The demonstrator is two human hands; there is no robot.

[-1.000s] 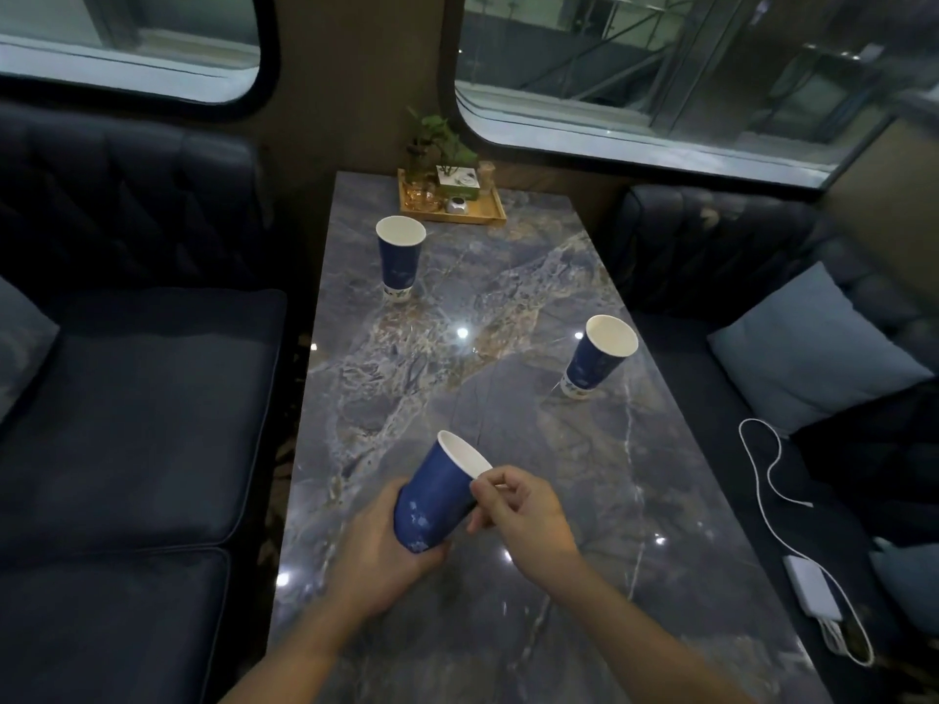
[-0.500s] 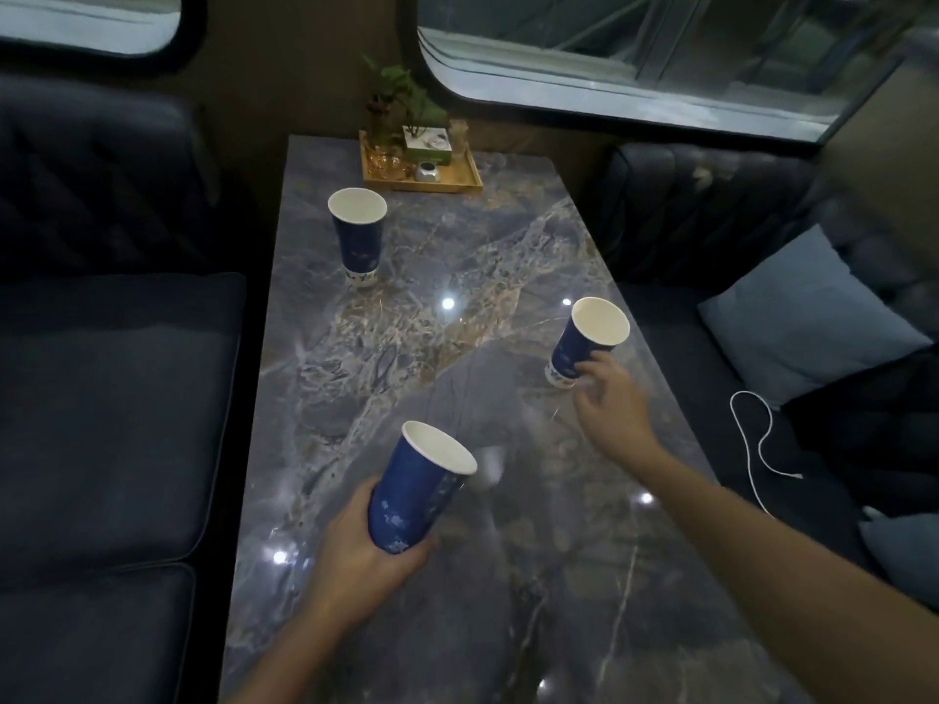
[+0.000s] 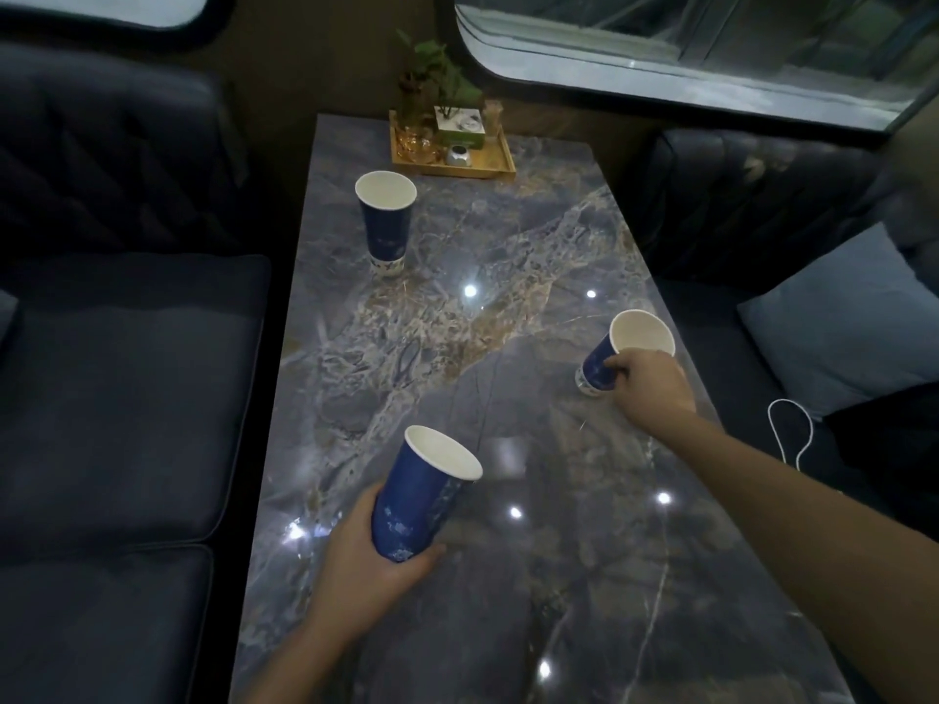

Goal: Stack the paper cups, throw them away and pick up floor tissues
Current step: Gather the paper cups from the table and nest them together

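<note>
A: Where are the hands?

B: The left hand (image 3: 366, 566) sits low on the marble table (image 3: 508, 576), at about 7 o'clock from the table's middle. Its fingers are wrapped round the base of a blue paper cup (image 3: 421, 500), which tilts with its white mouth pointing toward 1 o'clock, lifted off the surface.

A: And the other one?

B: The right hand (image 3: 648, 383) reaches out to 3 o'clock, near the right edge of the table. Its fingers are curled onto the side of a second blue cup (image 3: 609, 358); thumb and fingers touch the cup wall. That cup leans toward the right edge, and whether its foot is on the marble I cannot tell.

A: Any more cups?

B: A third cup (image 3: 385, 221) stands upright by itself at 11 o'clock, well apart from both hands.

A: What else is on the table?

B: A wooden tray (image 3: 503, 167) at 12 o'clock against the wall, with a small plant (image 3: 437, 78) on it. Dark sofas (image 3: 127, 398) flank the table; a pale cushion (image 3: 838, 322) lies at 3 o'clock with a white cable (image 3: 790, 424) looping just below it
</note>
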